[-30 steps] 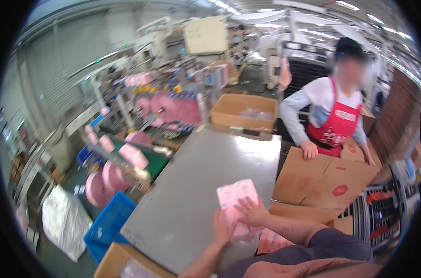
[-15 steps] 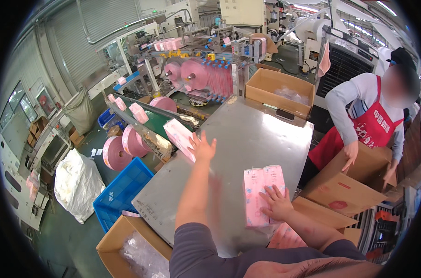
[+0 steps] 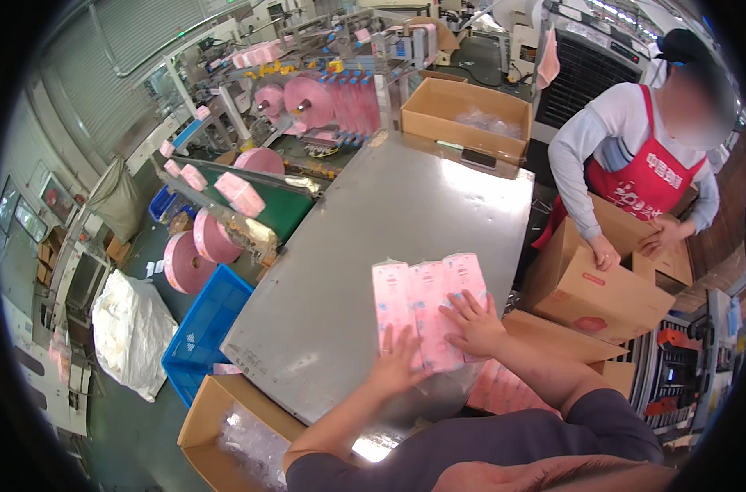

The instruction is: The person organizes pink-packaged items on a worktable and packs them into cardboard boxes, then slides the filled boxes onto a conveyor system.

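Three pink wrapped packs [image 3: 428,287] lie side by side on the bare metal table [image 3: 323,279], close to its near edge. My left hand [image 3: 396,361] touches the lower part of the leftmost pack, its fingers spread. On the right, my right hand [image 3: 475,326] rests open, its fingers lying over the rightmost pack. More pink packs [image 3: 504,389] sit lower down, partly hidden under my right forearm, next to a cardboard carton flap [image 3: 545,336].
A green conveyor belt [image 3: 287,215] carries several pink packs [image 3: 240,194] toward the table's left side. A blue crate [image 3: 217,320] and a carton of clear plastic [image 3: 254,443] stand at the left. Across the table, a co-worker in a red apron [image 3: 647,180] handles an open carton [image 3: 590,283].
My left hand has come back from the conveyor's end to the packs. Two packs under my hands have become three, lying further left. The co-worker's hands have shifted on the carton.
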Demonstrator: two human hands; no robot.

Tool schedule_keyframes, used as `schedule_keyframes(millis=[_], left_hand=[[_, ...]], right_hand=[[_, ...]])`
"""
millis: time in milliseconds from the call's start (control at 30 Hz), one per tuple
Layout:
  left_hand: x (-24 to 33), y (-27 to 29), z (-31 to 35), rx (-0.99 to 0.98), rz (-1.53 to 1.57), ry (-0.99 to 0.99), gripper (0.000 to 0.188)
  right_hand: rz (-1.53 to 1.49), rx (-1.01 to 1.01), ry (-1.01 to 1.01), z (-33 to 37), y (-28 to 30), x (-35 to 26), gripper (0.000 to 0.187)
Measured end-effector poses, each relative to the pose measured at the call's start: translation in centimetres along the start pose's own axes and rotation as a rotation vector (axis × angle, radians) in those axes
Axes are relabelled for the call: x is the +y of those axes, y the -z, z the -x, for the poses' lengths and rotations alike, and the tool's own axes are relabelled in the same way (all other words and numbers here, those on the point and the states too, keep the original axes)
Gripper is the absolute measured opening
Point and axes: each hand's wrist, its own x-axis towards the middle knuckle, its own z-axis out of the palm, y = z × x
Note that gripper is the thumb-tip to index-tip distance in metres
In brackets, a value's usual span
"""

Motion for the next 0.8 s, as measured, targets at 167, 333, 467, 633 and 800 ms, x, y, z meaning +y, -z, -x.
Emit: schedule_keyframes(millis=[167, 333, 467, 633, 800], left_hand=[[0.3, 5.5, -2.5, -0.029, -0.184, 0.209, 0.088], [-9.4, 9.9, -12.2, 0.284, -0.078, 0.4, 0.087], [-15.1, 13.8, -19.3, 0.434, -0.15, 0.55, 0.084], [-14.4, 14.6, -23.2, 0.407, -0.249, 0.591, 0.078], [-21.2, 9.1, -13.5, 0.218, -0.27, 0.358, 0.052]], right_hand=[[-0.006, -0.043, -0.008, -0.3, 0.9, -0.6, 0.069], [-0.008, -0.056, -0.027, -0.3, 0.6, -0.4, 0.068], [0.021, -0.029, -0.002, -0.3, 0.6, -0.6, 0.068], [0.015, 0.003, -0.047, 0.3, 0.3, 0.5, 0.067], [0.022, -0.005, 0.039, -0.6, 0.1, -1.0, 0.068]])
